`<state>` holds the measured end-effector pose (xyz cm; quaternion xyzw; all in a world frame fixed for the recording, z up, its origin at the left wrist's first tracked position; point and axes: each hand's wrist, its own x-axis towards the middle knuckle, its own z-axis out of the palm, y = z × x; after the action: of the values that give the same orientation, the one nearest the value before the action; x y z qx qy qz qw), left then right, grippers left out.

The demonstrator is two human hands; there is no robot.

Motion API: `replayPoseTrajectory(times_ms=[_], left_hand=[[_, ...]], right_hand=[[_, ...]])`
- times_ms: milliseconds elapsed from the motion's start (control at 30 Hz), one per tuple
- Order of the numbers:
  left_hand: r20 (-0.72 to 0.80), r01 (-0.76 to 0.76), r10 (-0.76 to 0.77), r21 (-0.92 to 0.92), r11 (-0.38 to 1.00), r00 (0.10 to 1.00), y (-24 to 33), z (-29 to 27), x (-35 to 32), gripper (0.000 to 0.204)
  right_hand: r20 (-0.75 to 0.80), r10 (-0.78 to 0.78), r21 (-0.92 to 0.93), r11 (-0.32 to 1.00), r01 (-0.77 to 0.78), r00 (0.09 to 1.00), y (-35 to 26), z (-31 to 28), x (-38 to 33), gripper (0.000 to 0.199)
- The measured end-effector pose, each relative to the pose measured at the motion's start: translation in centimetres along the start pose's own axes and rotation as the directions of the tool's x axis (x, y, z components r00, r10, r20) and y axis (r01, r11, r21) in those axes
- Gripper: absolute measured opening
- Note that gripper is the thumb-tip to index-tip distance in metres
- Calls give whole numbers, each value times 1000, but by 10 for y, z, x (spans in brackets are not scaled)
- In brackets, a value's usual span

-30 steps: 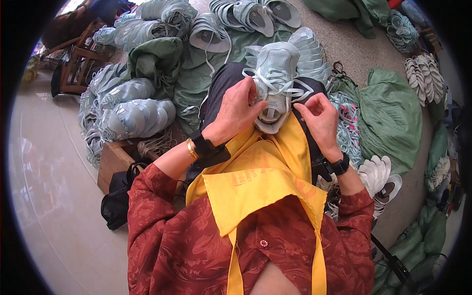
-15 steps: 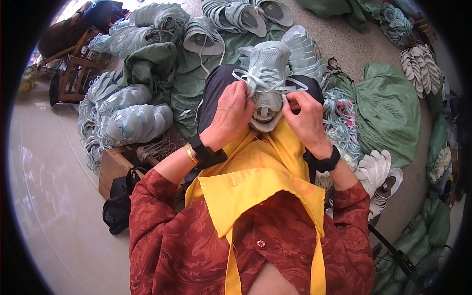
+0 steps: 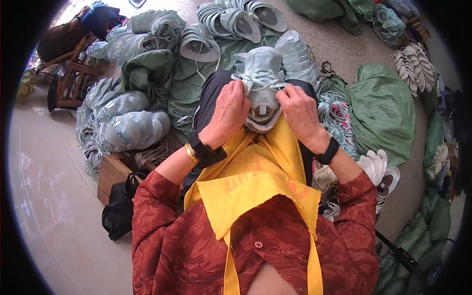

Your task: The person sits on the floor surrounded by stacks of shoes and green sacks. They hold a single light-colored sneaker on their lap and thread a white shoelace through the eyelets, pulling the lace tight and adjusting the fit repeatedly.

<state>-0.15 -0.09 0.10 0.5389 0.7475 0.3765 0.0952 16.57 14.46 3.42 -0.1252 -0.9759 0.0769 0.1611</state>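
Note:
A pale grey-green shoe upper (image 3: 264, 61) rests on my lap, toe pointing away from me and its heel opening toward me. A pale shoelace (image 3: 257, 81) crosses its front, threaded through the eyelets. My left hand (image 3: 227, 109) pinches the lace at the left side of the upper. On the opposite side, my right hand (image 3: 300, 112) has its fingers closed on the lace near the eyelets. The fingertips of both hands are partly hidden. The yellow apron (image 3: 255, 189) spreads under the heel end.
Bundles of similar shoe uppers (image 3: 135, 132) lie at the left and at the far side. A wooden box (image 3: 110, 177) stands by my left elbow. Green sacks (image 3: 386, 113), bunches of laces (image 3: 334, 118) and white uppers (image 3: 373, 164) lie at the right. A wooden chair (image 3: 73, 81) stands far left.
The large loose loops of lace over the upper have become smaller and flatter. My right hand has turned, its back now facing up, and sits closer to the upper.

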Motion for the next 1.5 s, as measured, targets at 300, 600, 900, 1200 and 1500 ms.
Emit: replayPoseTrajectory(times_ms=[300,600,900,1200,1500], left_hand=[[8,93,-93,-134,987,996,-4,-1,-6,20],[-3,79,-80,-137,987,997,-3,-3,-5,20],[-16,96,-100,-155,983,995,-8,0,-5,19],[-53,122,-139,-241,963,989,-4,3,-6,15],[22,389,-409,-360,848,912,4,-5,7,23]], right_hand=[[81,-86,718,696,1,993,-45,-7,-12,12],[29,211,615,767,-184,977,-28,16,16,15],[-12,119,395,913,-105,993,-25,43,37,10],[207,168,574,777,-259,964,-28,-25,-32,7],[314,519,688,453,-567,795,-1,-14,-46,16]])
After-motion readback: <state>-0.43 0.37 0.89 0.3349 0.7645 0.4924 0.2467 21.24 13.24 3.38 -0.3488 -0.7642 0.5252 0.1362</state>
